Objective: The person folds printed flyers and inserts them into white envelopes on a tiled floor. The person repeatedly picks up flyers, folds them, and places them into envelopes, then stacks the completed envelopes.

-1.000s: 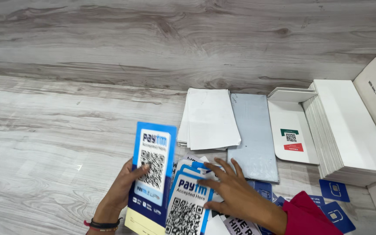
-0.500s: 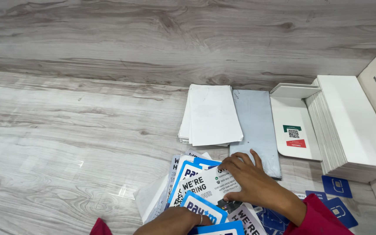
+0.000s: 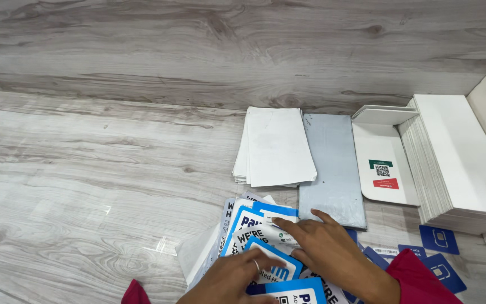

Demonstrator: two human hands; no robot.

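Note:
A loose heap of printed cards [image 3: 247,225] lies on the grey wood-grain floor, some blue and white with square codes, some white with dark lettering. My left hand [image 3: 229,280] rests flat on a blue-bordered card [image 3: 277,260] near the bottom edge, fingers spread, a ring on one finger. My right hand [image 3: 323,246], in a red sleeve, lies palm down on the heap beside it, its fingers pointing left over a white lettered card [image 3: 257,235]. Neither hand has lifted anything.
Beyond the heap lie a stack of white sheets [image 3: 275,146], a grey board [image 3: 331,169] and a white rounded board [image 3: 383,166] with a small code sticker. A thick stack of white boards [image 3: 457,163] sits right. Small blue cards [image 3: 439,239] are scattered at lower right.
A second ago my left hand held up a blue code card; that card is now down and the hand lies on the heap. My right hand has slid a little down and left.

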